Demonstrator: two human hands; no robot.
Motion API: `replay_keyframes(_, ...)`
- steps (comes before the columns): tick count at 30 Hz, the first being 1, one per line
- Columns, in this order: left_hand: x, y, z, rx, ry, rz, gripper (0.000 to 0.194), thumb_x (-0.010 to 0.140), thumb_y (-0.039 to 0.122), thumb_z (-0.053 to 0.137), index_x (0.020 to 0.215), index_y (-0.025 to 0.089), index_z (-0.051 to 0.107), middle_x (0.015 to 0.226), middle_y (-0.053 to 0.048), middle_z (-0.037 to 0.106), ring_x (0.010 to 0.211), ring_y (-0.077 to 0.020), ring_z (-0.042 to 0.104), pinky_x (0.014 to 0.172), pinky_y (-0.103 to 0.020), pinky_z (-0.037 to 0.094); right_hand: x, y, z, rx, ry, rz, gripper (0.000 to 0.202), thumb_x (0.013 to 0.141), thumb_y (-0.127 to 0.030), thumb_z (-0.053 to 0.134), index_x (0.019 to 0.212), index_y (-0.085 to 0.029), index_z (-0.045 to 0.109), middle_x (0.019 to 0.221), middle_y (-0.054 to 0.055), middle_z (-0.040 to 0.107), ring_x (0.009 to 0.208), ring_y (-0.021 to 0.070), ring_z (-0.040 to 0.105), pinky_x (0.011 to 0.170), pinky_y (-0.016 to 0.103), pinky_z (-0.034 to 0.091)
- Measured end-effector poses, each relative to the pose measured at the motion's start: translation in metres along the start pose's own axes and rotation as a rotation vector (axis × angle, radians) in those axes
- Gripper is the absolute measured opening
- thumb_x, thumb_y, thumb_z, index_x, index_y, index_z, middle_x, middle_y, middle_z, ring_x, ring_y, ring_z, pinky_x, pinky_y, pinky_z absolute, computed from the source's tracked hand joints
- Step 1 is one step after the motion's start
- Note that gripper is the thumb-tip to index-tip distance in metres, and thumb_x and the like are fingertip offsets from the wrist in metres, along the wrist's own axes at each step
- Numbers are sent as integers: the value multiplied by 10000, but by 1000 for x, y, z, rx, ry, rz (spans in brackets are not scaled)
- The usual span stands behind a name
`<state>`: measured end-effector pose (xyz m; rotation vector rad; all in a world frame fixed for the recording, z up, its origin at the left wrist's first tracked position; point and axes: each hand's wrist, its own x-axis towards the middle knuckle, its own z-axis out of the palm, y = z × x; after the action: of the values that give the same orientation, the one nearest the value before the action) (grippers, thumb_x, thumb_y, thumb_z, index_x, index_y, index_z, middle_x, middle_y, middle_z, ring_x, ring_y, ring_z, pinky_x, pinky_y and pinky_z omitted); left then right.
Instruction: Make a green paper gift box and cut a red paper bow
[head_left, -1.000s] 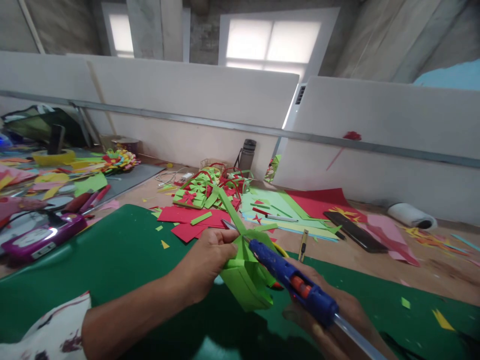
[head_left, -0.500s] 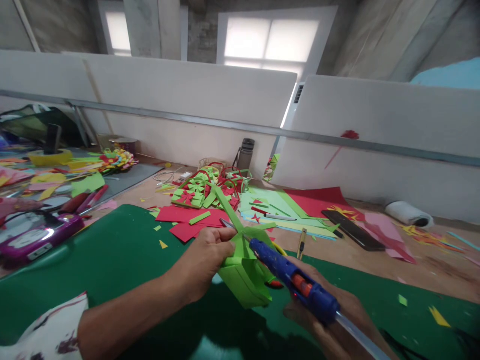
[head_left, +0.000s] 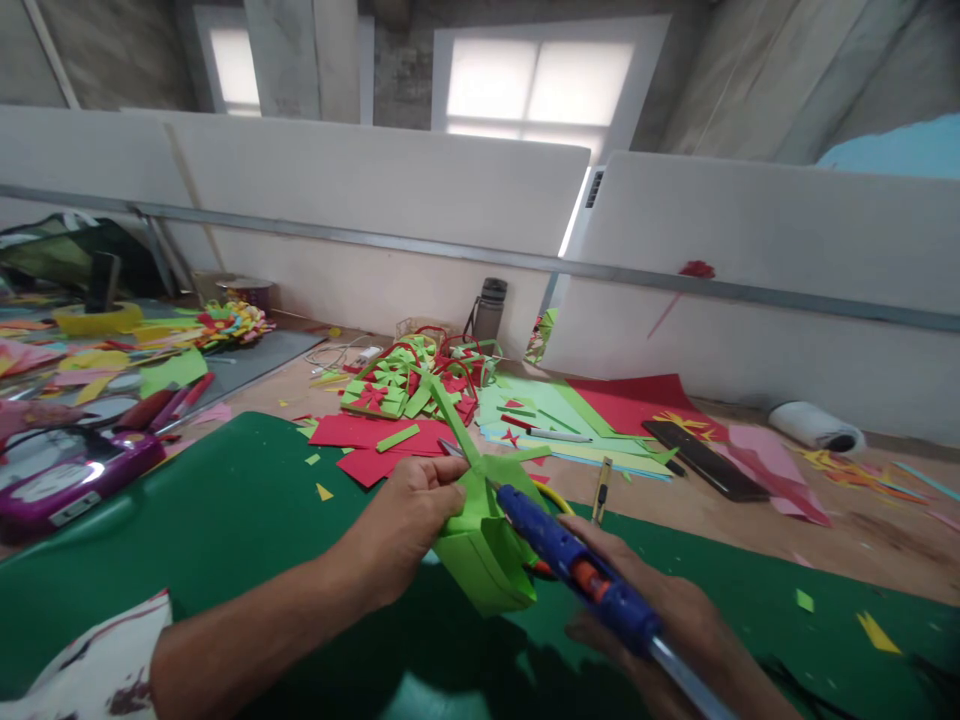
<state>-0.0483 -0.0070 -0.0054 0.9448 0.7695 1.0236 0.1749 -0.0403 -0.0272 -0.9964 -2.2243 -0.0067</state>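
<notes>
The left hand [head_left: 405,520] is pinching the paper [head_left: 481,565] between thumb and fingers above the mat [head_left: 255,500], the right [head_left: 679,615] is gripping the gun [head_left: 551,540], and the paper, seemingly light and easily creased, is needing gentle edge holds.

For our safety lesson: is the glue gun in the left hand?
No: the right hand holds the glue gun, the left hand a green paper piece.

- Bare left forearm [head_left: 277,620] slants up from lower left.
- Bare left hand [head_left: 409,510] pinches with thumb and forefinger, other fingers curled.
- Bare right hand [head_left: 671,595], lower right, curls inward, fingers partly hidden.
</notes>
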Motion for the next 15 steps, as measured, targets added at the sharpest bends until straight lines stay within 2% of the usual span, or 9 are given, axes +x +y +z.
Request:
replay_keyframes(3,0,0,0,10,-17,0,326,692,153,602,1010,108,659,784,-83,715,642,-191,673,653,-302,522,-2,5,3,-105,-40,-32,580,780,-164,463,1354,-211,395,1080,75,702,796,234,717,660,287,584)
replay_keyframes(5,1,0,-1,24,-6,5,336,697,148,601,1028,109,652,785,-81,716,634,-186,672,646,-295,521,0,4,1,-182,-55,-118,581,808,-129,410,1381,-189,341,1096,95,693,809,228,715,661,293,585)
replay_keyframes(9,2,0,-3,51,29,12,329,707,124,581,1028,110,648,768,-73,720,617,-172,670,620,-266,511,8,3,-11,-358,-103,-228,522,833,-95,395,1352,-130,356,1063,126,697,826,226,705,681,318,590)
replay_keyframes(11,3,1,-4,62,62,0,331,707,124,580,1031,100,644,760,-78,721,622,-178,672,627,-269,509,13,10,-20,-448,-76,-212,482,844,-96,376,1325,-113,398,1129,156,655,917,245,676,725,349,579)
replay_keyframes(13,3,3,-4,73,96,-13,345,701,126,589,1040,91,637,760,-84,722,627,-186,674,632,-272,507,17,26,-29,-547,28,-135,450,862,-121,356,1302,-103,446,1213,199,576,1017,292,624,739,391,565)
replay_keyframes(15,3,5,-5,75,112,-8,358,689,130,608,1043,91,635,768,-84,724,630,-184,674,627,-261,501,19,48,-37,-687,47,8,438,878,-200,389,1298,-120,483,1192,224,546,923,314,644,612,382,567)
